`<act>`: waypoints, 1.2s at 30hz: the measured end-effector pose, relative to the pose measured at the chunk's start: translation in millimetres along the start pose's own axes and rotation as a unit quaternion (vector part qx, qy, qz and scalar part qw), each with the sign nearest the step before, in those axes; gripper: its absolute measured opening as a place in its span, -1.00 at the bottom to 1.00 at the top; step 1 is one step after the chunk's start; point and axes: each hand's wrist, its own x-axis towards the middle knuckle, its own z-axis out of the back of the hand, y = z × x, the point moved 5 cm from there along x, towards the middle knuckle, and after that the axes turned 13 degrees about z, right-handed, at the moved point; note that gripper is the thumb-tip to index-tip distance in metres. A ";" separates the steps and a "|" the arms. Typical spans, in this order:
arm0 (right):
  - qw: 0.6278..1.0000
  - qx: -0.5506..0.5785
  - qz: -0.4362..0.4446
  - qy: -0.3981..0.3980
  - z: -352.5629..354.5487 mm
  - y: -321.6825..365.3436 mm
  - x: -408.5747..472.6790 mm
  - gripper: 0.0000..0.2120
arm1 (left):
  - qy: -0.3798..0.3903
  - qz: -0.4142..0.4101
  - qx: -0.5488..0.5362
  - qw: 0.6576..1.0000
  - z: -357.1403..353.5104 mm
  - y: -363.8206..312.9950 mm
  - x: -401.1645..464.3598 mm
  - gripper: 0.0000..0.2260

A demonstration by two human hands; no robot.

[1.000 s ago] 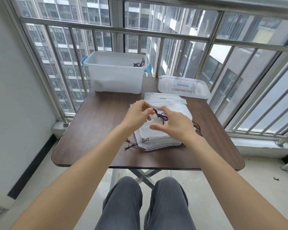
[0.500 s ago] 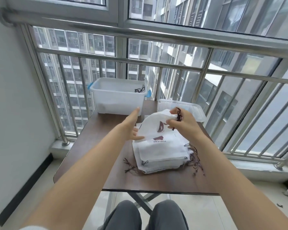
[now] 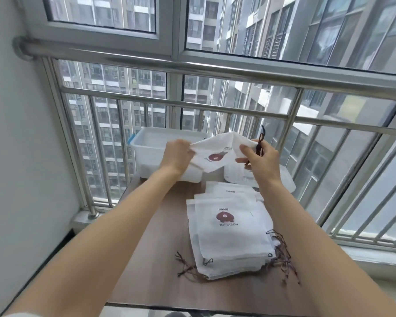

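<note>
A white drawstring bag with a brown bear print hangs in the air above the far part of the table. My left hand grips its left edge. My right hand pinches its right edge together with the dark drawstring. Below, nearer to me, lies a stack of the same white bags, with dark cords spilling from its near corners.
The stack lies on a brown table. A white plastic bin stands at the far left of the table, and its clear lid lies at the far right. A steel railing and windows close off the far side; a white wall is at left.
The bag has been lifted off the stack and raised toward the bin. My left hand, open half a second ago, now grips the bag's left edge. The camera has tilted up.
</note>
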 end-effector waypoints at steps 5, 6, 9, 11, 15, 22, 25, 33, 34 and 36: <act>0.999 -0.021 0.031 0.001 -28.1 -12.4 36.7 -0.86 | -0.149 -0.075 0.052 0.985 44.3 -0.9 47.4 -0.83; 0.999 -0.027 0.034 0.004 -36.7 -16.9 45.1 -0.84 | -0.153 -0.087 0.051 0.983 47.9 0.3 57.6 -0.81; 0.998 -0.042 0.044 0.018 -64.4 -32.9 71.9 -0.83 | -0.147 -0.104 0.093 0.979 47.7 8.8 92.7 -0.78; 0.996 -0.059 0.051 0.039 -84.1 -45.3 89.1 -0.83 | -0.148 -0.106 0.145 0.973 43.2 19.3 115.6 -0.78; 0.988 -0.099 0.031 0.115 -128.3 -79.2 117.0 -0.85 | -0.108 -0.046 0.215 0.969 30.3 56.6 159.6 -0.78; 0.900 -0.327 0.032 0.287 -184.7 -120.0 147.0 -0.68 | 0.205 0.130 0.300 0.923 -21.1 111.8 176.2 -0.33; 0.818 -0.462 0.045 0.341 -197.9 -132.9 154.2 -0.76 | 0.289 0.199 0.301 0.887 -34.5 120.6 175.8 -0.19; 0.674 -0.624 0.103 0.382 -209.2 -135.6 151.5 -0.73 | 0.245 0.186 0.350 0.885 -54.9 126.6 203.5 -0.52; 0.681 -0.610 0.077 0.398 -210.1 -138.9 149.9 -0.75 | 0.247 0.180 0.347 0.886 -56.2 125.4 205.0 -0.55; 0.698 -0.571 0.019 0.432 -214.9 -148.1 149.1 -0.86 | 0.267 0.175 0.341 0.884 -56.9 121.2 204.8 -0.57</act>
